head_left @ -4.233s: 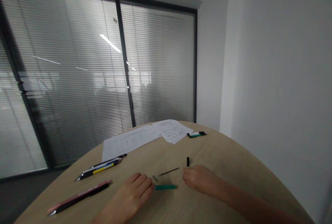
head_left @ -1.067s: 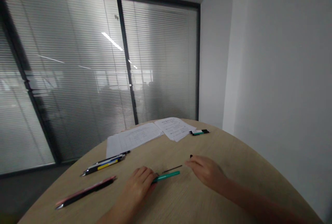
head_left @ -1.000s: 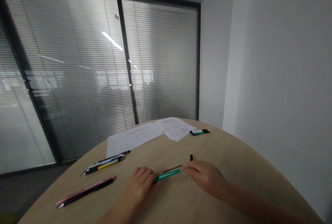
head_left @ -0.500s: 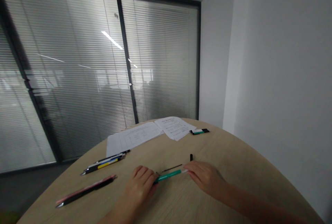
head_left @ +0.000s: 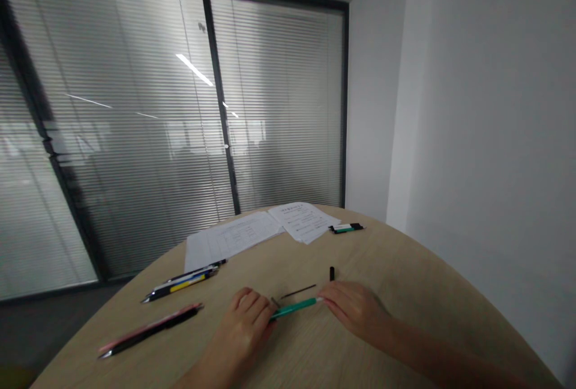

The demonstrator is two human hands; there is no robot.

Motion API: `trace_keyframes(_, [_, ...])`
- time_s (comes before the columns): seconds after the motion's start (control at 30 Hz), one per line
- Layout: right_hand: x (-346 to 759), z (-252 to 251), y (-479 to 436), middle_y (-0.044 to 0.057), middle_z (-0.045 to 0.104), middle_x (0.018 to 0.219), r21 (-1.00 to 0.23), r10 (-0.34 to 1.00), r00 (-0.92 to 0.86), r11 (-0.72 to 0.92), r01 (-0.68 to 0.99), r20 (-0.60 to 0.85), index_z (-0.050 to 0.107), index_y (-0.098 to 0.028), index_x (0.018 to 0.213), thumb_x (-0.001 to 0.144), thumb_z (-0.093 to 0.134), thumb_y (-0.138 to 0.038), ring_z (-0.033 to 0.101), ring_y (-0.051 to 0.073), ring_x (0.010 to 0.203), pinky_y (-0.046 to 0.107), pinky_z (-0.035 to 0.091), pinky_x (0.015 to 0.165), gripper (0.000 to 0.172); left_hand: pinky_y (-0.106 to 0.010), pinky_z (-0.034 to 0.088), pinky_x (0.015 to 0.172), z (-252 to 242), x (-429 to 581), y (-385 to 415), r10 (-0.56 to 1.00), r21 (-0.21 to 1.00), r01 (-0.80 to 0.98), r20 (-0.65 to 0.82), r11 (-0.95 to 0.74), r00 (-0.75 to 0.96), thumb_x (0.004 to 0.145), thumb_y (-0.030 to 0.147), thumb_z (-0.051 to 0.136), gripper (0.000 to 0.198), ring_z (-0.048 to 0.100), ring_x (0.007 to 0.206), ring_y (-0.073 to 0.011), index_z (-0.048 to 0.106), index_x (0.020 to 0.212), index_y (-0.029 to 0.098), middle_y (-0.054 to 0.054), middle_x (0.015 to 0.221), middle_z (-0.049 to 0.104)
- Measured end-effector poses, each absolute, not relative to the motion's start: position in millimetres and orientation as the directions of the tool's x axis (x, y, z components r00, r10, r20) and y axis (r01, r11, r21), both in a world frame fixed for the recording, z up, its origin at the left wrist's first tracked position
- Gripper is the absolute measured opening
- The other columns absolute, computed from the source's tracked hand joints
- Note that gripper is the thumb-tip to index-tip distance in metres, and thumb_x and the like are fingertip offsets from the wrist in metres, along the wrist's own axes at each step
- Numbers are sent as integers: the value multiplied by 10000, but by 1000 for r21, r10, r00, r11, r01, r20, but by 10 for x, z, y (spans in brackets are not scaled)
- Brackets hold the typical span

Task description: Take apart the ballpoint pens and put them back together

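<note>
My left hand [head_left: 246, 322] is closed around the lower-left end of a green pen [head_left: 294, 308] held low over the table. At the pen's other end, my right hand [head_left: 357, 307] pinches a short whitish piece [head_left: 319, 299] that shows between the green barrel and my fingertips. What lies inside my right fingers is hidden. Just beyond the pen, a thin dark rod [head_left: 298, 291] like a pen refill lies on the table. A small black cap [head_left: 332, 273] is behind my right fingers.
On the round wooden table [head_left: 387, 275], several pens [head_left: 184, 281] lie at the left, with a pink pen [head_left: 153, 324] and a black one nearer. Printed papers [head_left: 234, 236] and a small group of black and green pens [head_left: 345, 228] are at the back.
The whitish piece between the green barrel and my right fingers shows shorter now. The barrel has shifted slightly right, with my left hand moving a little along with it.
</note>
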State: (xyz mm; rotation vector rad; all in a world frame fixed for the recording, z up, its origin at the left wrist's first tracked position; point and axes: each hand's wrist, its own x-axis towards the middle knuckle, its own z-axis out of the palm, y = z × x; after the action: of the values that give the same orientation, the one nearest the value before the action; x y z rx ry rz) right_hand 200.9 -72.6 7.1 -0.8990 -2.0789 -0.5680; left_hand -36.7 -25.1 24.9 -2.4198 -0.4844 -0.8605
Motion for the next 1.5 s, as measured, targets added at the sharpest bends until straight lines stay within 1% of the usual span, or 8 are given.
trace_keyframes(0.13, [1988,84,-737,55,672,763,89,388,-437,658,748,811,571,-143,874,891,332,-198,630,138,695,235,504,615,246,-315,360,700,228,-350,-270,129,-354,478,681,-804,721,871,184,328,234,509,611,-145,539,771,200,13,634,589])
trace_keyframes(0.3, [1980,57,-743,49,679,778,-3,433,-369,652,758,822,578,-162,873,900,311,-236,635,131,693,227,507,621,279,-326,337,662,103,-334,-277,205,-277,513,688,-812,696,867,196,296,266,503,615,-164,544,772,198,-6,647,587])
trace_keyframes(0.57, [1982,-23,-726,10,684,829,-372,713,-186,549,749,676,576,-224,935,850,405,-258,641,124,704,219,513,652,194,-306,357,650,119,-332,-375,428,-27,527,548,-849,719,776,166,471,80,537,662,-167,543,784,198,-6,701,595])
trace_keyframes(0.67, [1958,-12,-743,9,684,853,-450,755,-152,525,722,637,584,-229,935,827,429,-239,643,126,706,220,516,654,189,-299,375,644,157,-308,-414,493,60,540,503,-839,710,753,149,508,67,550,663,-166,552,772,194,-4,695,599])
trace_keyframes(0.93, [1926,29,-806,2,675,836,-431,744,-188,552,713,641,578,-235,975,803,387,-172,620,115,651,220,502,638,265,-264,404,578,204,-249,-506,614,218,585,438,-781,656,709,153,549,35,548,630,-165,554,688,180,-8,653,596])
trace_keyframes(1.17, [1946,38,-790,21,650,860,-484,736,-130,557,675,664,535,-230,1020,790,379,-141,598,114,650,219,484,621,292,-249,418,590,191,-258,-501,598,331,498,431,-802,676,738,180,533,31,538,636,-143,558,754,189,0,679,587])
trace_keyframes(1.33, [2074,-46,-631,40,617,900,-484,683,-21,539,689,730,523,-215,984,779,373,-133,582,124,678,243,480,626,266,-255,438,588,186,-275,-494,581,394,429,498,-813,644,756,244,524,67,539,640,-149,552,724,193,-4,660,577])
trace_keyframes(1.5, [2288,-183,-356,40,576,907,-547,624,164,491,678,764,523,-216,957,750,392,-124,563,143,762,281,482,659,262,-274,465,635,161,-289,-446,663,551,379,539,-744,520,752,274,510,91,574,682,-160,559,742,198,-19,725,613])
